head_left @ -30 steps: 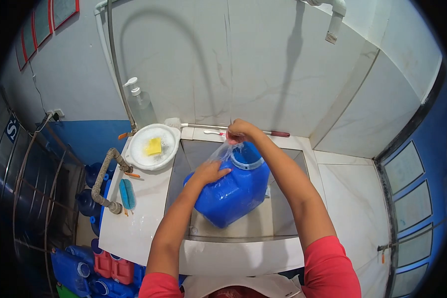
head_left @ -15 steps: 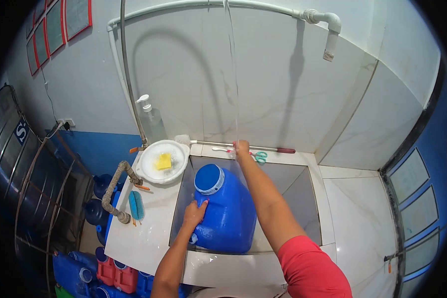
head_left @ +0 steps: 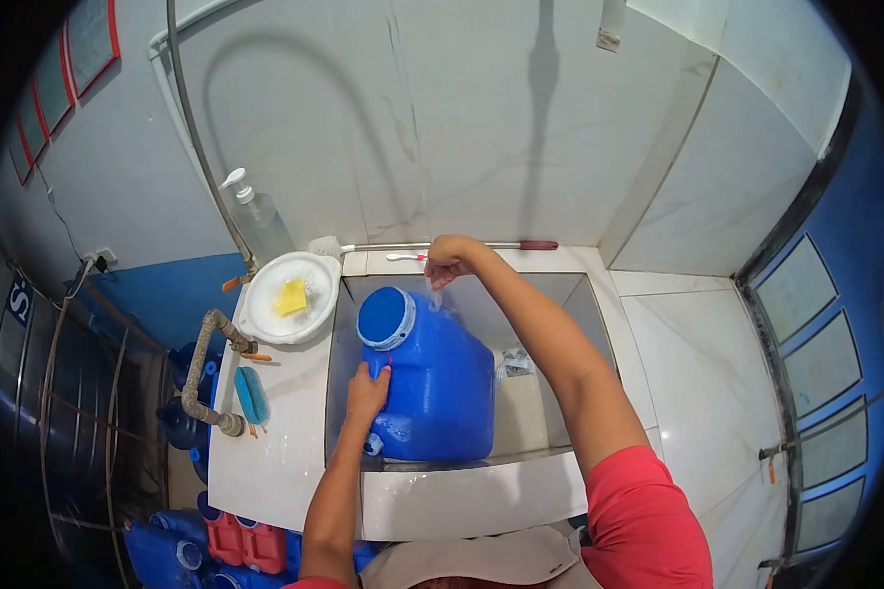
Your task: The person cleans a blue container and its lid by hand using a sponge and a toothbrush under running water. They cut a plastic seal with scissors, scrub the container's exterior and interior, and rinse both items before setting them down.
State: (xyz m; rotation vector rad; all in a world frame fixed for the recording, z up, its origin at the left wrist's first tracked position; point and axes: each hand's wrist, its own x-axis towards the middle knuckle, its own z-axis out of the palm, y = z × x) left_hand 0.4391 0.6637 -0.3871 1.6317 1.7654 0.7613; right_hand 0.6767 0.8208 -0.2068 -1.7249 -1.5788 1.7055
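A blue plastic jug [head_left: 442, 393] with a blue screw cap [head_left: 381, 316] stands in the tiled sink [head_left: 589, 393], leaning slightly. My left hand [head_left: 367, 393] is closed around the handle at the jug's near left side. Above the jug's far shoulder, my right hand [head_left: 449, 260] is bent downward in a thin stream of water, its fingers drawn together. Whatever it may hold is hidden. Water splashes below the fingertips onto the jug. Just left of this hand, a white and red brush handle [head_left: 408, 257] lies on the sink's back ledge.
Left of the sink are a white basin [head_left: 255, 319] of suds with a yellow sponge [head_left: 292, 297], a blue scrub brush [head_left: 250, 395] and a pump bottle [head_left: 262, 221]. A long-handled brush [head_left: 481, 245] lies along the back. Red jugs [head_left: 262, 548] and blue ones stand below left.
The view has tilted down and shifted. My right hand has turned from a fist to fingers pointing down by the jug's shoulder. The left hand stays on the handle. The green scissors are now hidden.
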